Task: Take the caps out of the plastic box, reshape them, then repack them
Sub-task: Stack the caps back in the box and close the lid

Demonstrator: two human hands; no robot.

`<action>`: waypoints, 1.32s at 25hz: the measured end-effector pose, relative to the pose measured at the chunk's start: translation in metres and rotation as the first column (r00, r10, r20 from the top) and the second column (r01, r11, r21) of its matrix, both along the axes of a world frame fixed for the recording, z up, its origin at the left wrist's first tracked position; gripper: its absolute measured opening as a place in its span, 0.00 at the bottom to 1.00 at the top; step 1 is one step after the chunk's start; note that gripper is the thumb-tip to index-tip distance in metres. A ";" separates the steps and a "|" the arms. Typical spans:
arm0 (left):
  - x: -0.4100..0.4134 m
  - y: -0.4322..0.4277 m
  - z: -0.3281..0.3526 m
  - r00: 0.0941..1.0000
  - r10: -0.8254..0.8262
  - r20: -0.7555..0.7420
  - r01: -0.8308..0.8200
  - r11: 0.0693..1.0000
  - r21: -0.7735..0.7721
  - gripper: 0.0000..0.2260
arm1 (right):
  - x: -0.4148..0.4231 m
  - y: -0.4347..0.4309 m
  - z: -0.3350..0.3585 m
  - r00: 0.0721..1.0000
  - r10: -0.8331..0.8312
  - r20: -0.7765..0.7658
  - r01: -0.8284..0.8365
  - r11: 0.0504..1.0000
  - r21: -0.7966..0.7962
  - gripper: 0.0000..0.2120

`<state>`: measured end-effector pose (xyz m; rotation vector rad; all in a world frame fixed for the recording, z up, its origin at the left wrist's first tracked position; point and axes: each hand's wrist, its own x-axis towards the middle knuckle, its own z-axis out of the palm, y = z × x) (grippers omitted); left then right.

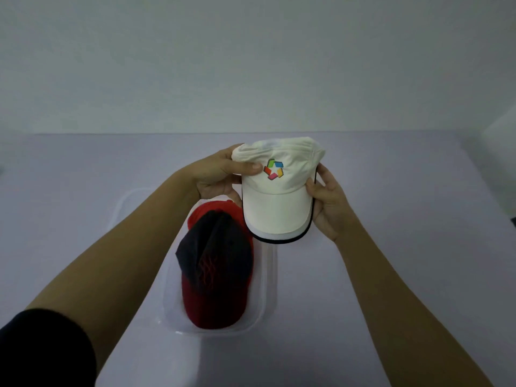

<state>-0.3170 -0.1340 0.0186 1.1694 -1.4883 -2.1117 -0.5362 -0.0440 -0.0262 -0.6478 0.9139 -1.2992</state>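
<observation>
Head | left hand (214,174), right hand (327,203) grip white cap (279,203) | box (268,277) rim faint

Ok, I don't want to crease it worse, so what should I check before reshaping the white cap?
1. White cap out of the plastic box: ok, held up.
2. Left hand gripping the crown: ok.
3. Right hand holding the brim edge: ok.
4. Crown rounded: not ok, crumpled.
5. Other caps out: not ok, a navy-and-red cap lies inside.
6. Back strap: cannot tell, hidden.

Room on table (405,219) R of plastic box (268,275), red-navy cap (217,263) fills box, white cap (279,202) over its far end
</observation>
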 end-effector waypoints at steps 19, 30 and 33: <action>0.156 -0.035 0.038 0.973 0.230 -0.023 -0.228 0.943 -0.241 0.20 | 0.120 -0.023 -0.028 -0.236 0.508 -0.829 -0.441 0.704 0.557 0.65; 0.116 -0.035 -0.017 0.880 0.416 -0.228 -0.470 0.830 -0.301 0.14 | 0.115 0.009 -0.022 -0.159 0.313 -0.936 -0.570 0.746 0.346 0.63; 0.112 -0.034 -0.020 0.933 0.297 -0.203 -0.357 0.834 -0.421 0.14 | 0.115 0.018 -0.022 -0.153 0.277 -0.949 -0.570 0.760 0.314 0.63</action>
